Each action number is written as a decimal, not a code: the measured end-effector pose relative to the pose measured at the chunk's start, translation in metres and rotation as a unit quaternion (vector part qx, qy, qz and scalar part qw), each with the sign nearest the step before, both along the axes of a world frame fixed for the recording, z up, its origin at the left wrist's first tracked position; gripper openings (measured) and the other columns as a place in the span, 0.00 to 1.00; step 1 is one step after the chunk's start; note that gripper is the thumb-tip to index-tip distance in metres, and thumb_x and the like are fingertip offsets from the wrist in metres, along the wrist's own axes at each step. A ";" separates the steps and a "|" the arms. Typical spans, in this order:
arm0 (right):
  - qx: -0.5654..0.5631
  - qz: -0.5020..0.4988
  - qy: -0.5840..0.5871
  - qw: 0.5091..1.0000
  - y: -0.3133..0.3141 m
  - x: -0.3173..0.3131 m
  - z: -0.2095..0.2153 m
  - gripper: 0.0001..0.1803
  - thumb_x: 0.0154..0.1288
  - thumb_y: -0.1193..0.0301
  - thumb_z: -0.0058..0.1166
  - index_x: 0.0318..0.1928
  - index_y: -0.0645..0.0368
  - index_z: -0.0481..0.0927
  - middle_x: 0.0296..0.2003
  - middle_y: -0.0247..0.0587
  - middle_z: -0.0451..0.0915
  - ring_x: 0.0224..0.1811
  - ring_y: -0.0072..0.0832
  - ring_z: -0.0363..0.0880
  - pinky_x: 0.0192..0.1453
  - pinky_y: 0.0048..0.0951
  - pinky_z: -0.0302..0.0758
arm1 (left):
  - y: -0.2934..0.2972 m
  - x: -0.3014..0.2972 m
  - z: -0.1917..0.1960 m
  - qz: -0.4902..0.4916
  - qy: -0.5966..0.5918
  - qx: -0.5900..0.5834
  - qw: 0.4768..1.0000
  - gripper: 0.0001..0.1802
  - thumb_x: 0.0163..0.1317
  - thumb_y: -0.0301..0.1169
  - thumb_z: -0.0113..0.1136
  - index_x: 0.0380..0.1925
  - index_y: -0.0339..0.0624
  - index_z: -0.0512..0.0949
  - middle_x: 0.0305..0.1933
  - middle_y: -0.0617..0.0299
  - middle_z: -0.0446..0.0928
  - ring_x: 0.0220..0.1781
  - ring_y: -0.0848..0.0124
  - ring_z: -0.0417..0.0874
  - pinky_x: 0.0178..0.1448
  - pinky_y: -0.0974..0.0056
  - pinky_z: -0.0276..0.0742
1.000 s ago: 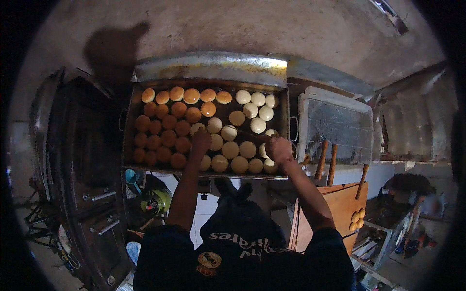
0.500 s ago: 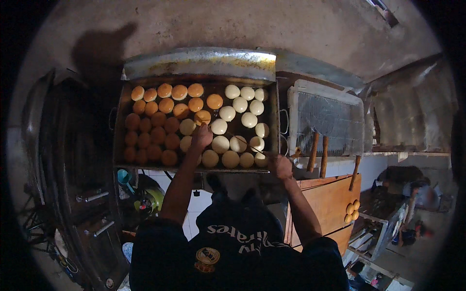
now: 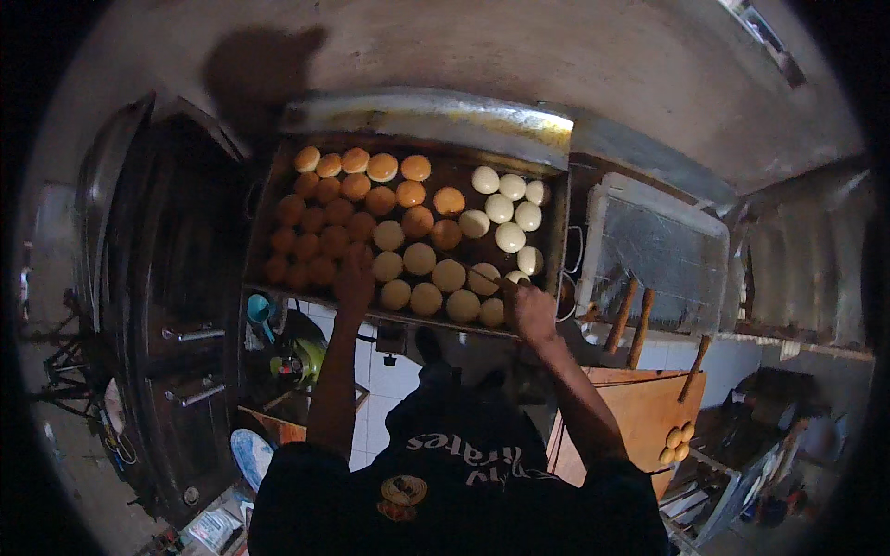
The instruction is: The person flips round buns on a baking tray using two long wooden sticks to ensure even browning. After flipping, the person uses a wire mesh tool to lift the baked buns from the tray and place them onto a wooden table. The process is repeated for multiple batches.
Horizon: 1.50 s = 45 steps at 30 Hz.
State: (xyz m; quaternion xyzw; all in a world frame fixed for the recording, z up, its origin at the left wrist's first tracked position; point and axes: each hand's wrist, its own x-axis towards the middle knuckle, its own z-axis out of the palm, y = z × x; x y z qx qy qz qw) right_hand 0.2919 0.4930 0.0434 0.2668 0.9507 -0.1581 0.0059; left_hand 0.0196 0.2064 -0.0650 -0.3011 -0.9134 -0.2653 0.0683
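A wide rectangular frying pan [image 3: 264, 218] holds rows of round doughnuts in dark oil. Golden-brown doughnuts [image 3: 382, 168] fill its left part, while pale ones [image 3: 449, 275] lie at the front middle and on the right. My right hand [image 3: 535, 313], at the front right rim, is closed on a thin stick [image 3: 482, 266] that slants left over the pale doughnuts. Over the front-left doughnuts is my left hand [image 3: 354, 276], closed and in shadow; what it holds is hidden.
Right of the pan stands a pale tray with a wire rack [image 3: 649, 255], wooden handles [image 3: 640, 324] along its front. Several doughnuts [image 3: 677, 443] sit on a wooden board [image 3: 616, 408] below it. A dark cabinet [image 3: 176, 278] stands left. A teal dipper [image 3: 260, 310] is near the pan's front-left corner.
The view has shifted, so the pan appears farther right. My left hand has moved left and nearer over the brown doughnuts. One pale doughnut at the middle now shows its brown side.
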 end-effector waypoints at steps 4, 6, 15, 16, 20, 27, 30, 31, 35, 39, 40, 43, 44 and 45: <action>-0.012 0.000 -0.003 1.000 0.013 -0.046 -0.036 0.14 0.66 0.63 0.48 0.41 0.54 0.85 0.28 0.53 0.84 0.32 0.52 0.86 0.37 0.52 0.82 | 0.026 -0.049 -0.015 -0.098 -0.111 -0.291 0.945 0.18 0.67 0.31 0.54 0.55 0.37 0.73 0.47 0.38 0.81 0.49 0.41 0.83 0.55 0.41 0.77; -0.049 0.050 -0.075 0.995 0.014 -0.063 -0.032 0.18 0.71 0.63 0.46 0.54 0.43 0.85 0.31 0.52 0.84 0.32 0.50 0.85 0.35 0.50 0.81 | 0.019 -0.052 -0.030 -0.044 -0.133 -0.220 0.965 0.17 0.64 0.30 0.55 0.52 0.35 0.75 0.46 0.38 0.81 0.49 0.41 0.83 0.54 0.42 0.78; 0.013 0.016 -0.055 0.998 0.037 0.038 -0.008 0.15 0.72 0.63 0.44 0.43 0.53 0.84 0.30 0.52 0.84 0.33 0.51 0.85 0.37 0.52 0.81 | 0.019 0.012 0.000 -0.058 -0.162 -0.220 0.960 0.15 0.66 0.35 0.53 0.46 0.37 0.80 0.46 0.44 0.81 0.48 0.45 0.84 0.48 0.44 0.81; 0.016 0.008 -0.049 0.999 0.039 0.041 -0.015 0.15 0.72 0.65 0.44 0.38 0.58 0.84 0.30 0.53 0.84 0.33 0.53 0.85 0.38 0.53 0.80 | 0.022 0.016 -0.004 -0.093 -0.196 -0.296 0.930 0.16 0.69 0.37 0.51 0.46 0.37 0.80 0.48 0.45 0.81 0.48 0.47 0.85 0.48 0.44 0.81; 0.013 -0.026 -0.135 0.990 0.047 0.032 -0.015 0.18 0.70 0.58 0.48 0.49 0.51 0.86 0.30 0.54 0.85 0.33 0.52 0.86 0.39 0.48 0.84 | 0.055 0.019 -0.020 -0.167 -0.086 -0.230 0.955 0.12 0.62 0.32 0.58 0.40 0.37 0.83 0.42 0.45 0.83 0.44 0.48 0.85 0.47 0.46 0.81; 0.003 0.000 -0.056 0.998 0.040 0.063 0.001 0.23 0.76 0.56 0.37 0.58 0.42 0.84 0.33 0.51 0.85 0.36 0.53 0.85 0.41 0.51 0.81 | 0.023 0.018 -0.001 -0.096 -0.087 -0.273 0.953 0.12 0.65 0.32 0.54 0.39 0.35 0.79 0.41 0.45 0.80 0.42 0.44 0.83 0.46 0.42 0.78; -0.024 -0.003 -0.025 0.999 0.053 0.064 -0.005 0.22 0.76 0.57 0.37 0.57 0.43 0.84 0.34 0.50 0.85 0.35 0.54 0.84 0.42 0.53 0.79 | -0.001 0.036 0.023 -0.037 -0.049 -0.117 0.991 0.10 0.63 0.32 0.55 0.38 0.36 0.79 0.39 0.45 0.81 0.41 0.44 0.83 0.46 0.42 0.78; -0.045 -0.004 -0.016 0.999 0.058 0.064 -0.009 0.22 0.76 0.58 0.37 0.56 0.44 0.85 0.33 0.51 0.85 0.35 0.54 0.84 0.42 0.53 0.79 | -0.004 0.040 0.025 -0.019 -0.008 -0.051 0.998 0.10 0.63 0.32 0.56 0.38 0.37 0.79 0.38 0.45 0.81 0.41 0.44 0.83 0.46 0.42 0.78; 0.040 0.020 -0.009 0.999 0.054 0.042 -0.015 0.17 0.72 0.65 0.44 0.36 0.60 0.85 0.29 0.54 0.84 0.32 0.54 0.84 0.39 0.53 0.81 | 0.007 0.055 0.020 -0.073 -0.072 -0.195 0.975 0.11 0.62 0.30 0.56 0.36 0.35 0.82 0.40 0.46 0.81 0.44 0.51 0.83 0.51 0.47 0.78; 0.018 0.017 -0.108 0.994 0.049 0.018 -0.017 0.16 0.71 0.63 0.46 0.37 0.57 0.86 0.30 0.54 0.84 0.33 0.52 0.85 0.40 0.51 0.81 | 0.044 0.034 -0.001 -0.135 -0.076 -0.226 0.962 0.11 0.61 0.31 0.57 0.32 0.35 0.83 0.39 0.46 0.81 0.43 0.48 0.83 0.49 0.47 0.80; 0.012 0.022 -0.117 0.993 0.043 0.009 -0.006 0.15 0.70 0.62 0.47 0.38 0.56 0.86 0.31 0.54 0.85 0.33 0.52 0.85 0.40 0.51 0.81 | 0.040 0.025 -0.027 -0.159 -0.046 -0.237 0.957 0.11 0.61 0.32 0.57 0.31 0.35 0.83 0.39 0.46 0.81 0.44 0.48 0.84 0.48 0.47 0.80; 0.038 0.071 -0.067 0.994 0.045 0.022 0.011 0.13 0.68 0.62 0.50 0.39 0.53 0.86 0.30 0.51 0.85 0.33 0.50 0.86 0.38 0.51 0.82 | 0.056 0.013 -0.039 -0.124 -0.097 -0.188 0.969 0.12 0.62 0.33 0.57 0.32 0.35 0.83 0.39 0.46 0.82 0.42 0.48 0.85 0.45 0.48 0.82; 0.054 0.097 -0.037 0.993 0.044 0.031 0.017 0.12 0.67 0.62 0.50 0.39 0.52 0.86 0.30 0.49 0.86 0.33 0.49 0.86 0.38 0.51 0.82 | 0.058 0.013 -0.034 -0.117 -0.101 -0.184 0.971 0.12 0.62 0.32 0.57 0.33 0.35 0.83 0.39 0.46 0.82 0.42 0.48 0.85 0.44 0.48 0.82; 0.049 0.074 -0.033 0.996 0.039 0.038 0.024 0.12 0.67 0.62 0.51 0.41 0.51 0.86 0.30 0.48 0.86 0.32 0.48 0.87 0.37 0.50 0.82 | 0.061 0.014 -0.028 -0.115 -0.106 -0.182 0.971 0.12 0.62 0.32 0.56 0.34 0.35 0.84 0.39 0.45 0.82 0.41 0.48 0.85 0.44 0.48 0.82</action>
